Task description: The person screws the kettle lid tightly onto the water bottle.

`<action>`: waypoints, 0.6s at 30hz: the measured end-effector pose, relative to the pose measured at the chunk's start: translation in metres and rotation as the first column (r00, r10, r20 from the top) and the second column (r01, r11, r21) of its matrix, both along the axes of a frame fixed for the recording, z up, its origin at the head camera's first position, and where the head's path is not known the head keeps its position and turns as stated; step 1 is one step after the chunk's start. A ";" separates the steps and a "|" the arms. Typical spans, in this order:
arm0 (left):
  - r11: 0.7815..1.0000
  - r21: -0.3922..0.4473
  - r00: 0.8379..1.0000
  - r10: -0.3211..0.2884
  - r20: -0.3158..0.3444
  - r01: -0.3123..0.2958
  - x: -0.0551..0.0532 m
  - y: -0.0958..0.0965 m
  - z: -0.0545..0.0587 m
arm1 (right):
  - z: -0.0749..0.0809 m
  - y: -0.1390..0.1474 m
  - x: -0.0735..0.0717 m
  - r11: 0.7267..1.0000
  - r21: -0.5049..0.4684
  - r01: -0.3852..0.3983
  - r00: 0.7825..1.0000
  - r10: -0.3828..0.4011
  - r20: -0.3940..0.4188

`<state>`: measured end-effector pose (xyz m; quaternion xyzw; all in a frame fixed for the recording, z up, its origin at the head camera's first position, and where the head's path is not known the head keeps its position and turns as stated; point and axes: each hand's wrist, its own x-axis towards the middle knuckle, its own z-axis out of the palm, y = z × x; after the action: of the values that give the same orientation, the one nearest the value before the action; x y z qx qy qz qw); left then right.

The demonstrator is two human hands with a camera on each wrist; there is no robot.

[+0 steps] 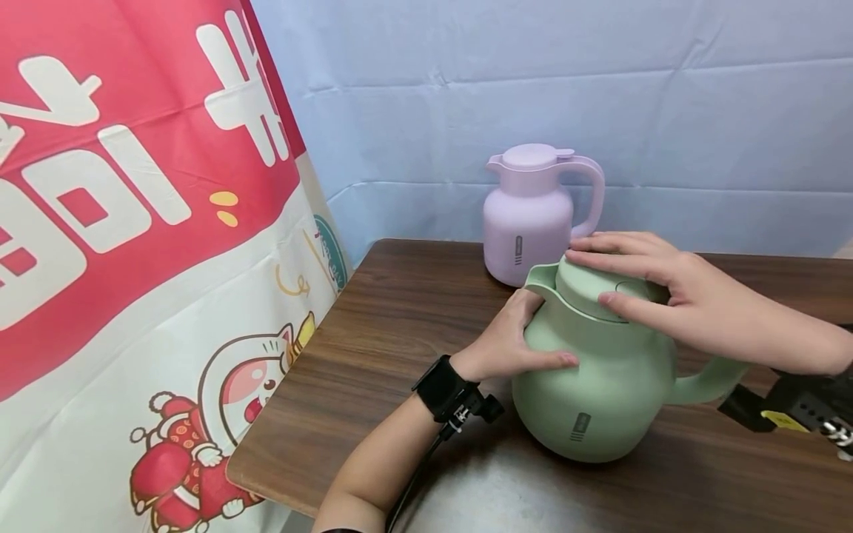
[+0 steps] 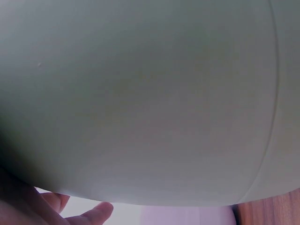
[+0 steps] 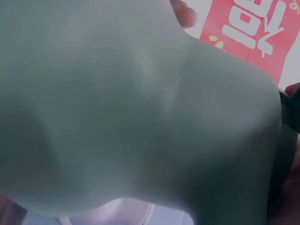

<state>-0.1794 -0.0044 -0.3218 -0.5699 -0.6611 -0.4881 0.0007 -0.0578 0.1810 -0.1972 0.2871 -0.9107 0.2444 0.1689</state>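
Note:
A light green insulated jug stands on the table, spout to the left and handle to the right. My left hand holds its body on the left, thumb across the front and the other fingers passing behind. Over the round lid lies my right hand, its thumb at the near edge and fingers across the far side. The jug's wall fills most of the left wrist view, with fingertips below. In the right wrist view, the green body hides most of the hand.
Behind the green jug stands a lilac jug with a matching lid. The brown wooden table ends at the left by a red and white printed cloth. A pale blue cloth hangs behind.

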 end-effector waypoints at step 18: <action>1.000 -0.004 1.000 -0.006 -0.007 0.006 0.003 -0.003 0.004 | -0.003 0.012 0.011 0.993 0.107 0.050 0.997 -0.057 0.058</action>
<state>-0.1769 -0.0069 -0.3181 -0.5737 -0.6601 -0.4850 0.0004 -0.0467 0.1934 -0.1999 0.2634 -0.9344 0.2001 0.1321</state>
